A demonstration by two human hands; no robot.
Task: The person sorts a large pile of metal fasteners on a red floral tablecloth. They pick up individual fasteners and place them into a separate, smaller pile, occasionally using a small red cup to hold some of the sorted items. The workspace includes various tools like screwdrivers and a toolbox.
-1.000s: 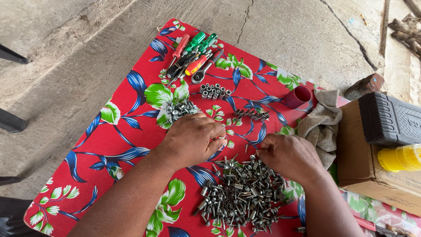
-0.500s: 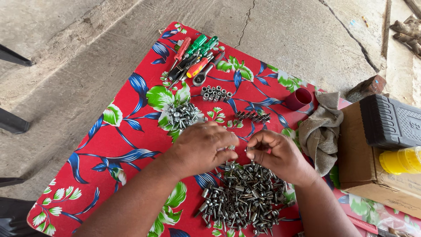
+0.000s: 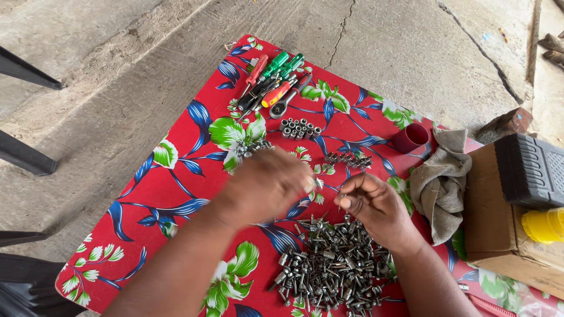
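My big heap of small metal bolts and fittings, dull grey and jumbled, lies on the red flowered cloth just below my hands. My right hand pinches what seems a thin pin between finger and thumb. My left hand is blurred above the cloth; I cannot tell its grip. Beyond lie plastic-handled screwdrivers, ringed sockets, a red cup, a crumpled rag.

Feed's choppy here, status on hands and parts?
Left hand blurred, grip unclear. Right hand pinching a small metal piece over the fastener pile. Nothing between hands and pile.
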